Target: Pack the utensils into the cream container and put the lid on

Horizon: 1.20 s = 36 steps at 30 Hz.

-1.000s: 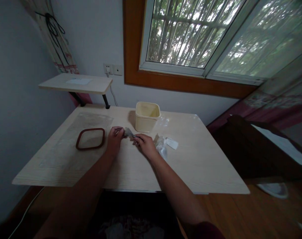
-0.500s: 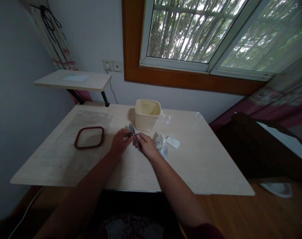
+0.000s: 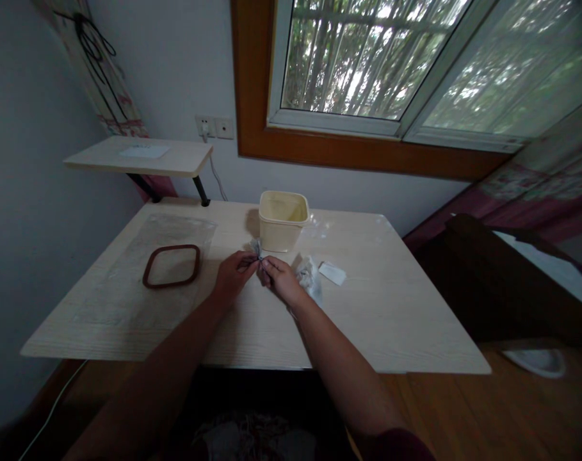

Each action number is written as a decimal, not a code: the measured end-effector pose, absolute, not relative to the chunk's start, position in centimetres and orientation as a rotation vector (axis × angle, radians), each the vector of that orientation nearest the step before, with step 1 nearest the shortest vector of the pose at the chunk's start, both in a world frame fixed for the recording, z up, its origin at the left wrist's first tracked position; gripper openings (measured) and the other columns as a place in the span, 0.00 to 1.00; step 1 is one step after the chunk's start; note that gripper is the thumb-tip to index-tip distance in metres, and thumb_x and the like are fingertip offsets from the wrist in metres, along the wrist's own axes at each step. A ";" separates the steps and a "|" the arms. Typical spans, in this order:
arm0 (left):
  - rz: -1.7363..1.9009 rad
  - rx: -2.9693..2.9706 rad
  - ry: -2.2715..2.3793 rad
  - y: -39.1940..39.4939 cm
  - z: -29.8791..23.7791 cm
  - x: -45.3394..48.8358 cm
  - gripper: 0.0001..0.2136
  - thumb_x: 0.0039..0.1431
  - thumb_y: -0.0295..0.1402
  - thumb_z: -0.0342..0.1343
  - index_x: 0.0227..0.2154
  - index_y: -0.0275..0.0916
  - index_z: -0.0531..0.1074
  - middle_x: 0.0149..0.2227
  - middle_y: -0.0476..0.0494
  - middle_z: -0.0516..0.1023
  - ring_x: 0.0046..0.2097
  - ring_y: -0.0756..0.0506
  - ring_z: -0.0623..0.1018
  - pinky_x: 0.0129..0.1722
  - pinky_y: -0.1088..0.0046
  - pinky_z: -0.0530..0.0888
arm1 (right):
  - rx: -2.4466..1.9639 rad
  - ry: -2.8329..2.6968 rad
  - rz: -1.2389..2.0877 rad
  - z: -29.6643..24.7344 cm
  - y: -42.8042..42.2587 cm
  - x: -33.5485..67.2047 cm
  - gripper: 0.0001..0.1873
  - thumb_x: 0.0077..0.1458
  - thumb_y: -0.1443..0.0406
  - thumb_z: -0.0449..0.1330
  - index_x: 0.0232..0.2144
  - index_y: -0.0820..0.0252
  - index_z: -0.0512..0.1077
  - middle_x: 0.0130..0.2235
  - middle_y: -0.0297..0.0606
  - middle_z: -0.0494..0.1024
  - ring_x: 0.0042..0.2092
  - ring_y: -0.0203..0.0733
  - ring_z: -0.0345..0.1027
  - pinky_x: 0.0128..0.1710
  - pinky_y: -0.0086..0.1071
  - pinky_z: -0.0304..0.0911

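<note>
My left hand (image 3: 234,272) and my right hand (image 3: 280,275) meet over the middle of the table, fingertips almost touching. Both pinch a small gathered bunch of thin greyish film (image 3: 257,246), perhaps the neck of a plastic bag; its upper end fans out above my fingers. Just behind it stands a cream plastic bin (image 3: 278,238), open at the top. A crumpled clear plastic bag (image 3: 310,276) lies beside my right wrist, partly covered by the forearm. To its right is a small white rectangular piece (image 3: 333,273).
On the left, a brown rounded-square ring (image 3: 171,285) lies on a clear plastic sheet (image 3: 122,272). A raised shelf (image 3: 180,164) stands at the table's back left. More clear film (image 3: 320,228) sits right of the bin. The table's front edge runs beneath my forearms.
The bunch of film now stands more upright between my fingers, its fanned end shifted slightly right. My hands stay nearly in place, both still pinching; the view has shifted a little.
</note>
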<state>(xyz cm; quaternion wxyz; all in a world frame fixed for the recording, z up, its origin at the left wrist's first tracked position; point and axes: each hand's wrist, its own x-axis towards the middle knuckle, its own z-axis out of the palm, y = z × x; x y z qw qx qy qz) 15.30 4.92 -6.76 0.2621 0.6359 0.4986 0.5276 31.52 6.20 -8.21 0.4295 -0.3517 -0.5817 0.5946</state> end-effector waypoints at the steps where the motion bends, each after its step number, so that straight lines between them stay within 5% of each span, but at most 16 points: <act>1: 1.417 1.720 1.344 4.9 -6.8 15.3 0.09 0.56 0.37 0.63 0.37 0.40 0.78 0.36 0.44 0.84 0.36 0.46 0.83 0.41 0.68 0.81 | -0.858 -1.425 1.512 -8.2 6.2 31.5 0.21 0.61 0.46 0.56 0.31 0.56 0.68 0.20 0.26 0.62 0.22 0.35 0.55 0.23 0.30 0.51; 13: 1.359 1.708 1.225 5.6 -7.1 14.9 0.08 0.52 0.35 0.61 0.34 0.39 0.75 0.32 0.46 0.79 0.34 0.48 0.80 0.39 0.71 0.78 | -0.802 -1.387 1.664 -7.6 5.9 31.8 0.21 0.59 0.46 0.59 0.28 0.56 0.67 0.19 0.24 0.58 0.20 0.32 0.50 0.21 0.29 0.45; 19: 1.342 1.692 1.299 5.4 -6.6 14.9 0.08 0.49 0.34 0.60 0.33 0.39 0.74 0.30 0.48 0.78 0.32 0.48 0.77 0.37 0.73 0.76 | -0.950 -1.660 1.334 -7.6 5.7 31.8 0.20 0.66 0.50 0.53 0.29 0.56 0.69 0.21 0.28 0.68 0.24 0.35 0.61 0.27 0.29 0.57; 23: 1.321 1.646 1.357 5.5 -6.3 14.8 0.08 0.49 0.35 0.60 0.32 0.39 0.74 0.30 0.48 0.78 0.32 0.48 0.77 0.36 0.73 0.75 | -1.063 -1.680 0.839 -6.7 5.6 31.8 0.10 0.62 0.58 0.59 0.40 0.56 0.73 0.34 0.35 0.77 0.36 0.39 0.71 0.38 0.31 0.65; 28: 1.270 1.611 1.362 5.8 -6.4 14.6 0.08 0.48 0.36 0.60 0.31 0.39 0.73 0.29 0.48 0.78 0.31 0.48 0.77 0.35 0.73 0.74 | -0.920 -1.840 0.512 -6.2 5.6 32.3 0.09 0.63 0.64 0.60 0.45 0.54 0.77 0.42 0.40 0.79 0.45 0.43 0.72 0.48 0.36 0.67; 36: 1.214 1.652 1.407 5.6 -6.7 14.6 0.08 0.49 0.37 0.60 0.30 0.39 0.73 0.27 0.50 0.78 0.30 0.48 0.77 0.34 0.73 0.74 | -0.907 -1.986 0.438 -6.4 5.8 32.8 0.07 0.62 0.67 0.62 0.42 0.55 0.79 0.39 0.39 0.81 0.42 0.42 0.75 0.45 0.33 0.68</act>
